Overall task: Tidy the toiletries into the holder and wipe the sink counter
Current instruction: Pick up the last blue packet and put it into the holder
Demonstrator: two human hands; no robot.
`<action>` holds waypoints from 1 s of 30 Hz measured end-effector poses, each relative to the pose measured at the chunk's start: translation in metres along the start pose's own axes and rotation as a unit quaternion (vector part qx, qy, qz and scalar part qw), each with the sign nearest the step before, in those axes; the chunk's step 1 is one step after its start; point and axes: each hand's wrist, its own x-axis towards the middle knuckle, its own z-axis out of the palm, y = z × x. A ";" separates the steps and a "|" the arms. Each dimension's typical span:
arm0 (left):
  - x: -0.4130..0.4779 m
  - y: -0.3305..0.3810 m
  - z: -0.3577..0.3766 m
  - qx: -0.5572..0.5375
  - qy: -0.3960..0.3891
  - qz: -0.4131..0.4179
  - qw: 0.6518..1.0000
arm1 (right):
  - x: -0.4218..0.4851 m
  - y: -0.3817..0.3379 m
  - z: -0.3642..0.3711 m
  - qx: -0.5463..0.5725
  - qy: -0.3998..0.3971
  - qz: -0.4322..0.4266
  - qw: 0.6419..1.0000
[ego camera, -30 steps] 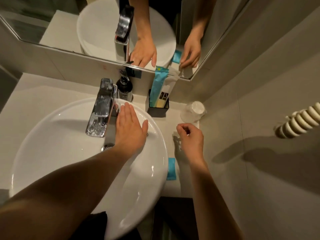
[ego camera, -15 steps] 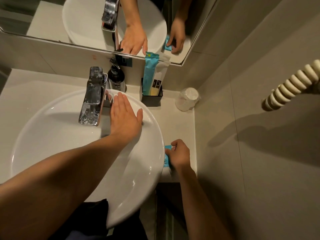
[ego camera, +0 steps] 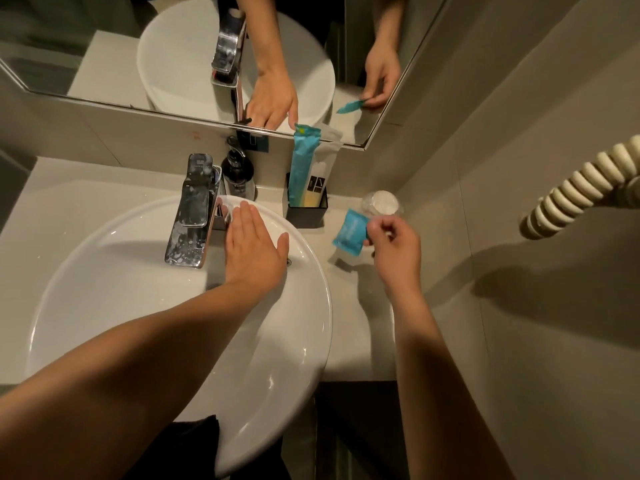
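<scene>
My right hand point(ego camera: 394, 251) pinches a small blue sachet point(ego camera: 350, 231) and holds it above the counter point(ego camera: 353, 341), just right of the black holder point(ego camera: 306, 211). The holder stands against the back wall with a tall blue packet point(ego camera: 302, 164) and a white packet point(ego camera: 320, 174) upright in it. My left hand point(ego camera: 254, 247) lies flat with fingers spread on the back rim of the white basin point(ego camera: 104, 289), beside the chrome tap point(ego camera: 194, 209).
A dark soap pump bottle point(ego camera: 239, 174) stands behind the tap. A wrapped clear cup point(ego camera: 382, 202) sits on the counter in the right corner. The mirror point(ego camera: 104, 46) runs along the back. A coiled cream cord point(ego camera: 581, 188) hangs on the right wall.
My right hand has picked up the blue sachet from the counter's front edge beside the basin and carried it back toward the holder. My left hand stays flat on the basin rim.
</scene>
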 end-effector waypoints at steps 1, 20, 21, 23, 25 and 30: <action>0.000 0.000 0.000 -0.002 0.000 0.001 1.000 | 0.010 -0.011 0.004 0.014 -0.003 -0.029 0.999; -0.001 0.003 -0.004 0.000 0.006 -0.003 1.000 | 0.076 -0.004 0.081 -0.098 -0.101 -0.091 0.986; -0.001 0.003 -0.005 0.000 0.007 -0.003 1.000 | 0.076 -0.002 0.083 -0.106 -0.098 -0.091 0.985; -0.002 0.003 -0.005 0.003 0.009 -0.002 1.000 | 0.078 0.002 0.086 -0.129 -0.087 -0.095 0.983; -0.002 0.003 -0.005 0.003 0.009 -0.001 1.000 | 0.078 0.005 0.088 -0.150 -0.074 -0.099 0.981; -0.002 0.002 -0.005 -0.002 0.008 -0.002 1.000 | 0.077 0.009 0.092 -0.134 -0.062 -0.075 0.986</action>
